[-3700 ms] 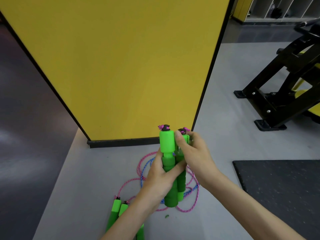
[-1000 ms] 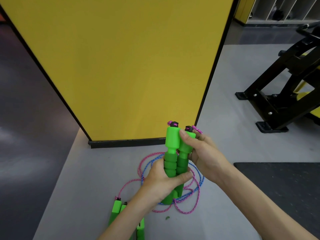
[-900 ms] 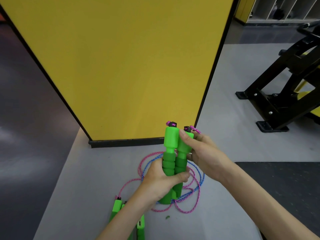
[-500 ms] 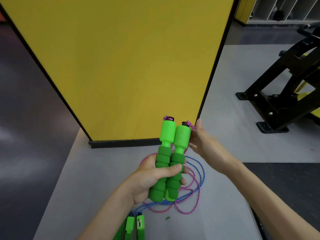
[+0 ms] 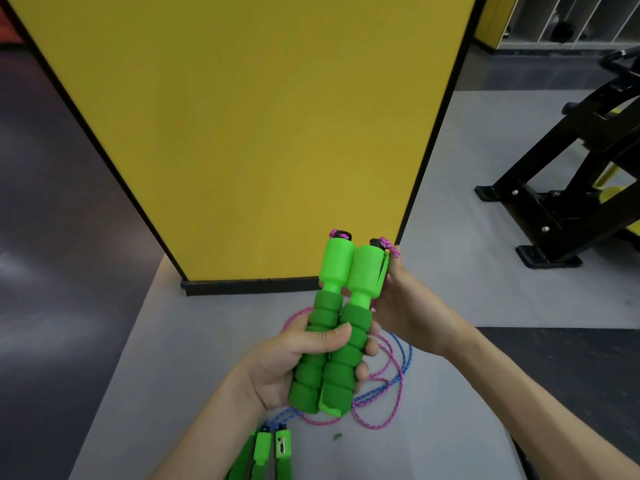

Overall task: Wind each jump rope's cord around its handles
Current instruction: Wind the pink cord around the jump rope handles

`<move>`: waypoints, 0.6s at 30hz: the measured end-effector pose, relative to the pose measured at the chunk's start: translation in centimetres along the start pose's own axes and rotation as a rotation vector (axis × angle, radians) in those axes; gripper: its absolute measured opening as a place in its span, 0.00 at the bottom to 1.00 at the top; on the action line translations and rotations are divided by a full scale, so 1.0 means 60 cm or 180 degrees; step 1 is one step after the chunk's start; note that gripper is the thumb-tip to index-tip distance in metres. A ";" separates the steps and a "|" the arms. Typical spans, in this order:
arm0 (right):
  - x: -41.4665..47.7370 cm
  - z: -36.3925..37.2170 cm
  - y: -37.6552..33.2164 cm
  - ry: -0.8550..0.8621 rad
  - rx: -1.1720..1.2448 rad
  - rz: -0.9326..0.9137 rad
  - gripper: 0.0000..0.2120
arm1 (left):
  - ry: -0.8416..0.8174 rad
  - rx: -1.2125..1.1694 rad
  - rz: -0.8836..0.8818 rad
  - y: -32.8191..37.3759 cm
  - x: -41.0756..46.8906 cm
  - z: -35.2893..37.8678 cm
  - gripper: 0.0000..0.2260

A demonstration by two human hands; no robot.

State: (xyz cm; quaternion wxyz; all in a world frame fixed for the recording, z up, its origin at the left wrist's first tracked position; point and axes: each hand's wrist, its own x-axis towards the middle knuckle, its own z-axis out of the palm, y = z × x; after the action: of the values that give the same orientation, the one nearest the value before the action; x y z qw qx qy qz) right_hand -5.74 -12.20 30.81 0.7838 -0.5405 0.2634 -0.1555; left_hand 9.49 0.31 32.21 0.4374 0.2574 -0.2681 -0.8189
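Fingers [image 5: 372,348] of the left hand [image 5: 284,368] clamp two green handles [image 5: 339,327] upright; right hand [image 5: 405,306] fingers touch the handle tops, grip unclear. Behind: yellow panel [image 5: 259,116], grey floor [image 5: 190,341], black frame [image 5: 561,188], dark mat [image 5: 571,368]. The pink-blue cord [image 5: 398,372] lies loose on the floor below, beside a second rope's handles [image 5: 273,448].

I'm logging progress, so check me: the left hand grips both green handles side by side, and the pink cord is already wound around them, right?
Not quite. The left hand does grip both green handles side by side, but the head view shows the pink cord unwound, trailing in loose loops below them.
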 end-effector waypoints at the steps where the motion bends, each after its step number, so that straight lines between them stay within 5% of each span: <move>1: -0.001 0.002 -0.001 -0.0098 0.0193 0.0027 0.37 | -0.0080 -0.0038 -0.0007 0.001 -0.001 -0.002 0.16; 5: 0.001 0.006 -0.006 -0.0155 0.0103 -0.0048 0.35 | 0.0025 0.0044 0.0125 0.006 -0.001 -0.007 0.16; 11: -0.013 0.006 -0.024 0.0659 -0.0779 -0.0251 0.23 | 0.1614 0.1152 0.0343 0.017 0.006 -0.011 0.14; 18: -0.021 0.014 -0.033 0.1018 -0.1840 -0.0001 0.18 | 0.2605 0.1984 0.0470 0.016 0.012 -0.020 0.05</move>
State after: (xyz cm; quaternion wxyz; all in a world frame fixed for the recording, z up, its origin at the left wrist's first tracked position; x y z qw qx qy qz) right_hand -6.22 -11.62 33.16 0.5466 -0.7094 0.4162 -0.1573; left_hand 10.48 -0.98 31.83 0.4656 0.6550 -0.3237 -0.4994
